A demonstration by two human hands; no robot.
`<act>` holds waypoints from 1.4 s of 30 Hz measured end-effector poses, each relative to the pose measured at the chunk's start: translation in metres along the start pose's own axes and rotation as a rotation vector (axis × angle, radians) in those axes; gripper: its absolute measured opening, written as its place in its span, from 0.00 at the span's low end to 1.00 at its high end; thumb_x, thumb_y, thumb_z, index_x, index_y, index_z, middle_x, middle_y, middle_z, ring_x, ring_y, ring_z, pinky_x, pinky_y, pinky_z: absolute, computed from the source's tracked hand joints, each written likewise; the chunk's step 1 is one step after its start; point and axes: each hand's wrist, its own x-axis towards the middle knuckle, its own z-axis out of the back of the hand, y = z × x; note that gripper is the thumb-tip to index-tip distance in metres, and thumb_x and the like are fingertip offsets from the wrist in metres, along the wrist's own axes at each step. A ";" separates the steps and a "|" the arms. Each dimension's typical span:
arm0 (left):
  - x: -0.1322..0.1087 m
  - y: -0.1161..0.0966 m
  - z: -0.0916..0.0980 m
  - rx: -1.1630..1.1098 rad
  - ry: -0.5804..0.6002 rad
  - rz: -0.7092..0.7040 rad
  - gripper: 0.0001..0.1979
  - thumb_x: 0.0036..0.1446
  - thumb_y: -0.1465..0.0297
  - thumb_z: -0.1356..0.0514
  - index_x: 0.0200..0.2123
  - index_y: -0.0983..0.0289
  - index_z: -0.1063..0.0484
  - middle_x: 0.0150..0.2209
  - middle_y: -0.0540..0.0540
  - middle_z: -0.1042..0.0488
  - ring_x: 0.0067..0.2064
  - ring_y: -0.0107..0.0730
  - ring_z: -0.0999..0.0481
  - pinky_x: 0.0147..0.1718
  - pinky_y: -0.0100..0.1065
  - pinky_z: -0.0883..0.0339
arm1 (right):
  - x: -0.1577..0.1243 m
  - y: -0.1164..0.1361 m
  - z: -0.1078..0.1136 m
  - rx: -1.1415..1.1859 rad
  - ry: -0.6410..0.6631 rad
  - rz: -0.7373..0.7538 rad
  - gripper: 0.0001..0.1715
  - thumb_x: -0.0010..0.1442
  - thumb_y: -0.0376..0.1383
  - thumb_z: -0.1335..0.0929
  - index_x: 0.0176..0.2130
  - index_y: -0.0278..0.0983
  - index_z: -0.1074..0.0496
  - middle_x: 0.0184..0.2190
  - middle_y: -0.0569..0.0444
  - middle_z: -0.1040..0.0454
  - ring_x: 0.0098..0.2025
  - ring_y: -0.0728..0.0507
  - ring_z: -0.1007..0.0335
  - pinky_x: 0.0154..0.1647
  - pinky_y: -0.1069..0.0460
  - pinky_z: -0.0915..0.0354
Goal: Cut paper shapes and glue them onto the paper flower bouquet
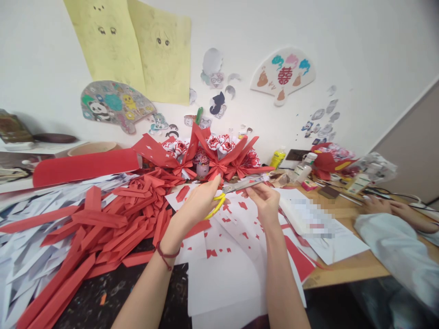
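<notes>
My left hand (204, 196) is closed around the yellow handles of a pair of scissors (219, 205). The metal blades point right, toward my right hand (265, 198). Fingers and thumb of that hand are pinched together on a small piece of red paper (244, 193), mostly hidden by the fingertips, close to the blades. Beneath both hands lie white paper sheets (233, 274) scattered with small red paper scraps (244, 236). A heap of folded red paper strips (116, 219) spreads to the left of my left hand.
White folded strips (30, 260) pile up at far left. Red-wrapped paper bouquets (219, 155) stand against the wall. Bottles (303, 169) and a printed sheet (329, 228) sit to the right. Another person's hands (377, 204) and pale sleeve (394, 246) are at the right edge.
</notes>
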 end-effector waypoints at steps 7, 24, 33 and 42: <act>0.000 0.002 0.002 0.039 0.008 -0.007 0.14 0.62 0.65 0.43 0.48 0.61 0.44 0.31 0.54 0.27 0.33 0.45 0.25 0.25 0.33 0.48 | 0.000 -0.002 0.001 -0.001 0.013 0.008 0.09 0.53 0.39 0.25 0.33 0.36 0.22 0.26 0.54 0.23 0.26 0.46 0.27 0.31 0.50 0.29; -0.001 0.002 0.006 0.097 0.034 -0.002 0.15 0.61 0.70 0.44 0.50 0.62 0.43 0.34 0.55 0.25 0.35 0.45 0.24 0.26 0.34 0.46 | 0.002 -0.009 0.010 -0.131 0.045 0.022 0.08 0.53 0.39 0.26 0.33 0.36 0.22 0.28 0.53 0.22 0.27 0.45 0.27 0.33 0.49 0.29; -0.003 0.006 0.006 0.134 0.046 -0.038 0.17 0.62 0.68 0.44 0.52 0.62 0.44 0.34 0.53 0.26 0.34 0.42 0.27 0.27 0.34 0.45 | 0.002 -0.013 0.013 -0.214 0.047 0.046 0.07 0.53 0.37 0.27 0.32 0.36 0.22 0.28 0.51 0.22 0.30 0.43 0.27 0.32 0.49 0.30; -0.003 0.007 0.009 0.162 0.066 -0.036 0.13 0.62 0.70 0.44 0.49 0.61 0.42 0.33 0.52 0.28 0.33 0.40 0.27 0.28 0.34 0.43 | 0.003 -0.015 0.019 -0.310 0.071 0.048 0.05 0.52 0.34 0.29 0.31 0.35 0.22 0.24 0.53 0.25 0.26 0.45 0.32 0.29 0.50 0.35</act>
